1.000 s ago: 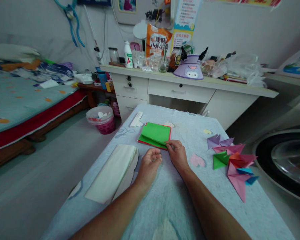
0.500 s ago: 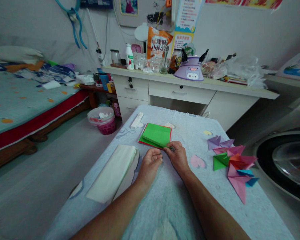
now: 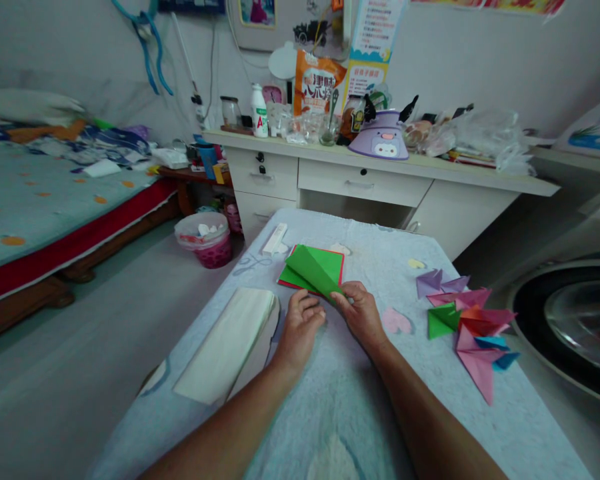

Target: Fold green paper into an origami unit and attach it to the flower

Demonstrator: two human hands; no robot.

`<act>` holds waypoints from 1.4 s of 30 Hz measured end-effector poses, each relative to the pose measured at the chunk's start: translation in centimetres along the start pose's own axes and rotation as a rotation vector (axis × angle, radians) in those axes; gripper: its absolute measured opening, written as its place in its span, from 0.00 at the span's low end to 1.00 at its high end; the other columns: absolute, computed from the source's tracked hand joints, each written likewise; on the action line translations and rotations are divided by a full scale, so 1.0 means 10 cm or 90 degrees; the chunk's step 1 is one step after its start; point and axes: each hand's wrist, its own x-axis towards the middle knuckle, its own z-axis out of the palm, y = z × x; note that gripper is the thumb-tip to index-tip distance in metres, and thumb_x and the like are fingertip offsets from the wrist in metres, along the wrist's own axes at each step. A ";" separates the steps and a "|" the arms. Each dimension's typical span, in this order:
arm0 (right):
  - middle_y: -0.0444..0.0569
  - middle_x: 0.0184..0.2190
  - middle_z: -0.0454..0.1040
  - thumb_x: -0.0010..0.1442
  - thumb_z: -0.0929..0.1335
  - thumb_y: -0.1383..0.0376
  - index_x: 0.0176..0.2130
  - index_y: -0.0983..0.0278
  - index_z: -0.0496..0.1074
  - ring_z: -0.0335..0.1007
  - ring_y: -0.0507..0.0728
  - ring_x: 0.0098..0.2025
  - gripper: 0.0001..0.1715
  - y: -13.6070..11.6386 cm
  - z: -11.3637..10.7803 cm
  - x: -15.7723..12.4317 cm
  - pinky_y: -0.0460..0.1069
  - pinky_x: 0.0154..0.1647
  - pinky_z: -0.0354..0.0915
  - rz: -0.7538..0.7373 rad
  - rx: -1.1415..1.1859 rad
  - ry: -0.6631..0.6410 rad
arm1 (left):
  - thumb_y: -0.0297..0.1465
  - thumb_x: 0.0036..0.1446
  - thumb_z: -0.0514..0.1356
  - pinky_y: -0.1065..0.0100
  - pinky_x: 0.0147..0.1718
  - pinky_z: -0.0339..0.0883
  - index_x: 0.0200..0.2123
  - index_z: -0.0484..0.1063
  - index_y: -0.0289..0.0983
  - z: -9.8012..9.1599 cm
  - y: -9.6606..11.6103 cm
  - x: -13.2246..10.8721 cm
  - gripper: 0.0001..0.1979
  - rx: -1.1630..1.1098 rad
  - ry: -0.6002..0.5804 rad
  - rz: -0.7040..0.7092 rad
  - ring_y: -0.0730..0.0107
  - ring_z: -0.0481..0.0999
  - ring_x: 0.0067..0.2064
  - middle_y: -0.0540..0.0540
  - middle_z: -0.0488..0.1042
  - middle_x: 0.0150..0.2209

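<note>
Right hand [image 3: 360,310]: fingers pinched on the near right corner of the green sheet [image 3: 316,270]
Left hand [image 3: 303,327]: half open, loosely curled, seemingly empty, at the near edge of the paper stack [image 3: 334,259] — whether touching, I cannot tell
Green sheet: atop the paper stack, its near part lifted in a slanting curl
Pinched corner: a hard pull there could, I'd say, crease or tear it
Red-rimmed pile: clinging sheets might drag along — or skew, if nothing pins them
Counter [image 3: 395,400]: pale patterned cloth, likely to rumple; white bundle [image 3: 230,347] to the left, folded paper shapes [image 3: 473,327] to the right
Room: bed [image 3: 45,200] and bucket [image 3: 211,250] leftward, cluttered drawer unit [image 3: 365,183] beyond, round-doored machine [image 3: 580,320] at right
</note>
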 end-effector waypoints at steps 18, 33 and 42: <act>0.50 0.38 0.77 0.59 0.70 0.63 0.41 0.58 0.74 0.73 0.60 0.43 0.08 -0.25 -1.00 -0.55 0.56 0.46 0.70 -0.038 -0.062 -0.124 | 0.20 0.49 0.61 0.61 0.48 0.64 0.29 0.74 0.41 -0.05 0.28 -0.24 0.09 0.376 -0.141 0.364 0.61 0.73 0.46 0.46 0.75 0.41; 0.50 0.41 0.78 0.53 0.67 0.69 0.33 0.58 0.66 0.69 0.63 0.55 0.06 0.06 -1.06 -0.82 0.66 0.63 0.51 -0.131 -0.188 -0.116 | 0.14 0.39 0.55 0.53 0.53 0.59 0.31 0.73 0.42 -0.10 0.19 -0.20 0.20 0.611 -0.268 0.444 0.56 0.69 0.50 0.46 0.76 0.44; 0.46 0.34 0.75 0.49 0.66 0.75 0.32 0.59 0.63 0.70 0.59 0.42 0.13 -0.18 -0.95 -0.84 0.65 0.61 0.51 -0.120 -0.227 -0.176 | 0.23 0.50 0.62 0.60 0.47 0.62 0.32 0.74 0.42 -0.07 0.22 -0.33 0.07 0.625 -0.456 0.483 0.59 0.72 0.44 0.45 0.76 0.40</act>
